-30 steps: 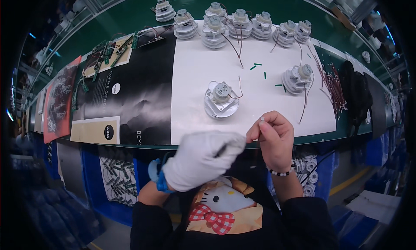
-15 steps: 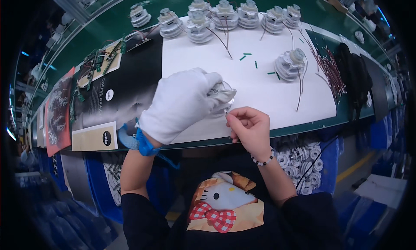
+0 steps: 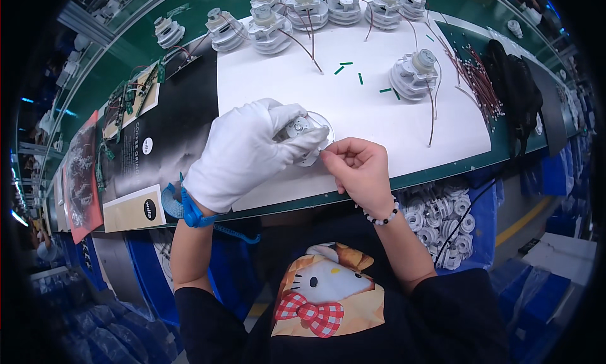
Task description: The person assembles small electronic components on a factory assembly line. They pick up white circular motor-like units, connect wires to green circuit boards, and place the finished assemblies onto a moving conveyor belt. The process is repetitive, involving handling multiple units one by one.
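Note:
My left hand [image 3: 243, 152], in a white glove with a blue strap at the wrist, is closed around a round white part with a small metal motor [image 3: 297, 127] in its middle. The glove covers much of this motor assembly, which is just above the white sheet [image 3: 265, 80]. My bare right hand [image 3: 360, 168] is pinched right beside the assembly's near right edge. Whatever its thumb and forefinger grip is too small to make out. Further right, a finished-looking white motor assembly [image 3: 413, 77] with loose wires stands on the sheet.
Several white motor assemblies [image 3: 268, 33] line the far edge. Small green strips [image 3: 361, 79] lie on the sheet. A bundle of brown wires [image 3: 480, 80] and a black bag-like thing [image 3: 521, 105] are at right. Green circuit boards [image 3: 129, 102] lie left; a blue bin [image 3: 483, 238] of white parts stands below.
The view has shifted slightly. The assembly in my left hand is turned so its motor face shows more. My right hand's fingertips have come closer to its edge.

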A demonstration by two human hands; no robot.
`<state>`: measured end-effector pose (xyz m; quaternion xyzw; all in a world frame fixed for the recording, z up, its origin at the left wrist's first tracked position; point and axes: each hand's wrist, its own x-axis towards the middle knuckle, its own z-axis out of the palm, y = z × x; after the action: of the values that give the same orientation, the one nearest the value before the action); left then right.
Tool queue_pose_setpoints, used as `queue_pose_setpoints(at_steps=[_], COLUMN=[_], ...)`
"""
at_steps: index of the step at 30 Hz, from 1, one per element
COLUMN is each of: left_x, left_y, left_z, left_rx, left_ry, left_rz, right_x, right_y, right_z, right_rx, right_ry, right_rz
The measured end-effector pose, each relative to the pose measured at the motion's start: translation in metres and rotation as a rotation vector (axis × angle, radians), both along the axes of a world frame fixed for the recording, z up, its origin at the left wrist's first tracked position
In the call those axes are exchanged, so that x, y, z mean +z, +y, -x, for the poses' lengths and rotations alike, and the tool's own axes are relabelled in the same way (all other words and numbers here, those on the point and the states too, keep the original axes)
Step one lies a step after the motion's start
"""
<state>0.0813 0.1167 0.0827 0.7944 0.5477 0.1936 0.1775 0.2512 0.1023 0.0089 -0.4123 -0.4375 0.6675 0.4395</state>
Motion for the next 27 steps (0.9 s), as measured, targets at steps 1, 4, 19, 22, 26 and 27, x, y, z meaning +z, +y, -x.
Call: queue_pose_setpoints(at_steps=[1,4,19,22,26,27], left_x=[0.0,0.001,-0.009,-0.011,-0.017,-0.019], left_y=[0.0,0.0,-0.002,-0.003,-0.002,-0.002], left_z=[0.0,0.001,0.003,0.001,0.003,0.003], left_rx=[0.0,-0.006,-0.014,-0.011,-0.018,-0.031], left_ry=[-0.003,0.021,0.115,0.13,0.063,0.058], left_rz=[-0.001,-0.004,-0.123,-0.137,-0.12,-0.12], right_x=[0.0,-0.001,0.015,0.015,0.01,0.006], right_y=[-0.001,-0.001,0.008,0.012,0.001,-0.002], right_z=[0.001,-0.001,-0.006,-0.007,0.002,0.004], right_rx=[0.0,-0.001,0.106,0.112,-0.038,-0.061], right_ry=[-0.001,0.028,-0.129,-0.092,-0.084,-0.081], right_rz=[-0.005,0.011,0.065,0.107,0.062,0.041])
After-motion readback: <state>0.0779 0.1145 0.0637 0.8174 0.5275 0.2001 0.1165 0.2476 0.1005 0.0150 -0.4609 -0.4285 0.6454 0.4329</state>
